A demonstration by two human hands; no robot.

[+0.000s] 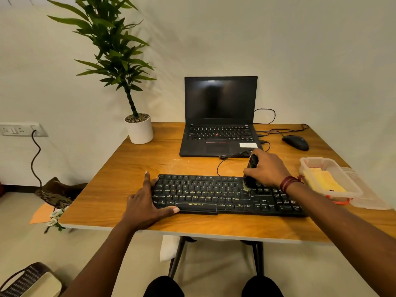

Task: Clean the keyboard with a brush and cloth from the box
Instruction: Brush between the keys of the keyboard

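We note the left hand (147, 202) flat and spread, thumb along the front edge and forefinger at the back corner of the keyboard's (225, 196) left end, while the right hand (267, 170) curls round a brush (250, 174), bristles down on the keys under its fingers. Brush: dark handle, pale-tipped bristles; keyboard black with yellow legends, lying between both hands. Just right of the right hand we see a clear box (347, 176) holding a yellow cloth (323, 181), beyond it a laptop (218, 116) and mouse (295, 142), beyond the left hand a plant (120, 50), all on a wooden table (150, 163).
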